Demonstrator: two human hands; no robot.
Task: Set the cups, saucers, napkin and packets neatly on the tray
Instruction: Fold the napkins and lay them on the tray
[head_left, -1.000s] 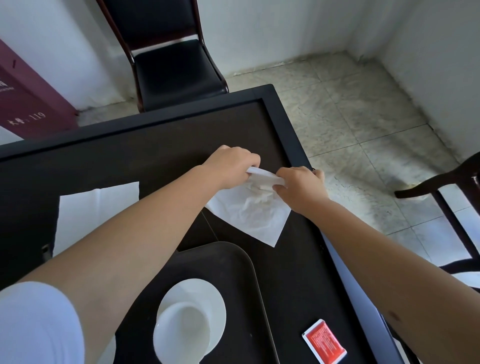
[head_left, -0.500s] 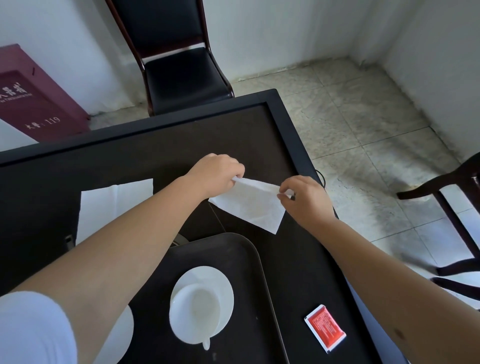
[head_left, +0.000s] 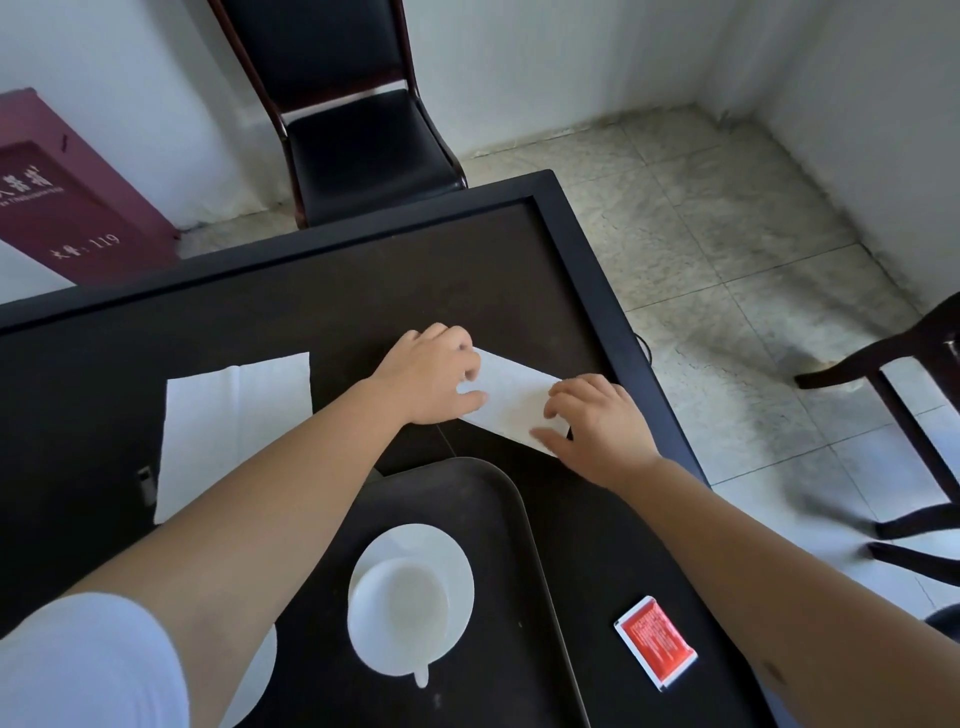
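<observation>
A folded white napkin (head_left: 511, 397) lies flat on the dark table beyond the tray. My left hand (head_left: 434, 376) presses its left end and my right hand (head_left: 597, 421) presses its right end, fingers spread on the paper. The black tray (head_left: 498, 499) sits near me and carries a white cup (head_left: 397, 610) on a white saucer (head_left: 457, 561). Another white saucer (head_left: 257, 670) shows partly under my left arm. A red packet (head_left: 655, 642) lies on the table right of the tray.
A second, unfolded white napkin (head_left: 234, 426) lies on the table at left. The table edge (head_left: 613, 322) runs along the right, with tiled floor beyond. A black chair (head_left: 358, 130) stands behind the table, another dark chair (head_left: 914, 415) at right.
The napkin was lifted and folded between both hands; now it lies flat on the table as a narrower strip, and both hands press down on its ends.
</observation>
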